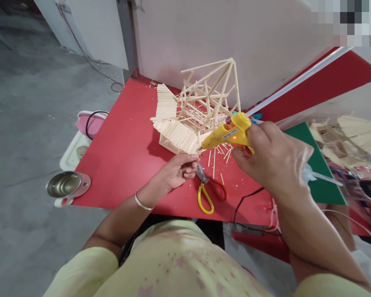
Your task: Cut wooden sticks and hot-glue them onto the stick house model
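Observation:
My right hand (pixel 272 159) is wrapped round a yellow hot glue gun (pixel 227 132) with a small orange light on its side. The gun's nozzle points down and left, close to the fingertips of my left hand (pixel 184 168). That hand is closed in a pinch at the near edge of a model built of thin wooden sticks (pixel 179 134); anything between the fingertips is too small to tell. The model has slatted panels on the left and an open stick frame (pixel 208 93) rising behind. Scissors (pixel 206 192) with yellow and red handles lie just below my left hand.
Loose sticks (pixel 224 152) are scattered on the red table (pixel 120 152). A metal cup (pixel 66 185) stands at the left corner. A black cord (pixel 243 202) crosses the front edge. To the right are a green board (pixel 312 165) and another person's arm (pixel 340 220).

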Demonstrator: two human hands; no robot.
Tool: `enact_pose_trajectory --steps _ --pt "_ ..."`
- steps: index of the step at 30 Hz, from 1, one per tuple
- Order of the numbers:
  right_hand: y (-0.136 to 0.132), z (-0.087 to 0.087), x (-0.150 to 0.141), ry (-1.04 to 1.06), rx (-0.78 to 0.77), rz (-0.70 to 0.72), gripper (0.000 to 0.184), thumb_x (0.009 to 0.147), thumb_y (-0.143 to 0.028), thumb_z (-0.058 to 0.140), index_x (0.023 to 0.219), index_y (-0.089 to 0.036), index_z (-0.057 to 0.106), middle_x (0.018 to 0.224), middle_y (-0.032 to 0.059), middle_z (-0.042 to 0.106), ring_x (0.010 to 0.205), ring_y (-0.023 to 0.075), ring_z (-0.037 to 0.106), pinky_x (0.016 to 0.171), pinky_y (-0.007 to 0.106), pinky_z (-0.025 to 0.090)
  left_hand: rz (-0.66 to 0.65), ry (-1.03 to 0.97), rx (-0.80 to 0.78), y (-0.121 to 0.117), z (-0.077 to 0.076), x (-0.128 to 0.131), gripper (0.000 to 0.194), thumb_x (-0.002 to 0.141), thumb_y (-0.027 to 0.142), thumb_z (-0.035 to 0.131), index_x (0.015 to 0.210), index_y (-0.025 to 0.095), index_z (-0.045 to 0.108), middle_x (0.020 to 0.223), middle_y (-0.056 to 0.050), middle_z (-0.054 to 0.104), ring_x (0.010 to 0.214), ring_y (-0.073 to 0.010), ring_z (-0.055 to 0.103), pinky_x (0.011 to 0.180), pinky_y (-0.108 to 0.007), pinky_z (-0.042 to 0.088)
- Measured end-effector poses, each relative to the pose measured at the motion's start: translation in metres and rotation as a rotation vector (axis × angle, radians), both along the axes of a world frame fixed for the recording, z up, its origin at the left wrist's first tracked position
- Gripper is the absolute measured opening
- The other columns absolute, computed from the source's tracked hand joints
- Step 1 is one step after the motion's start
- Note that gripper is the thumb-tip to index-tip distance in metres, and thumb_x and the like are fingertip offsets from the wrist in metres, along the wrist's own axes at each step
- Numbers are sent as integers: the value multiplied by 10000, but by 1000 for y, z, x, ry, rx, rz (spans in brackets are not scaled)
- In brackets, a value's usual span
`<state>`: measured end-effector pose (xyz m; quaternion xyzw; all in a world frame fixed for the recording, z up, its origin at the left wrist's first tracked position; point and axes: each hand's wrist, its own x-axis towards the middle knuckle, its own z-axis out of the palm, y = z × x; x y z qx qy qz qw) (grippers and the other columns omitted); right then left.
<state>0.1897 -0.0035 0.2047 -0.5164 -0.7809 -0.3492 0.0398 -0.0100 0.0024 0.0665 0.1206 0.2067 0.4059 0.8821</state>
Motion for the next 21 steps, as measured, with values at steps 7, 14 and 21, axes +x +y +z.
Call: enact_pose_trajectory --steps 7,14,21 --pt "-1 0 -1 5 6 -23 418 866 -348 541 1237 -169 614 1045 94 688 706 153 518 578 305 146 -1 -4 -24 2 -1 1 232 693 225 842 730 88 658 608 20 557 453 -7 358 413 -139 257" --pt "0 -1 0 2 21 -18 413 869 -362 538 1219 -161 629 1046 104 680 726 164 528 582 298 172 -3 -13 -29 4 -2 0 236 695 272 832 739 90 688 595 17 557 459 -22 378 406 -146 257" --pt "-1 -1 -1 -8 44 5 367 882 -359 531 1166 -159 647 983 87 684 689 156 515 578 306 146 -18 4 -34 1 -4 -3 208 677 232 789 796 75 722 640 -14 606 480 -43 428 423 -171 290"
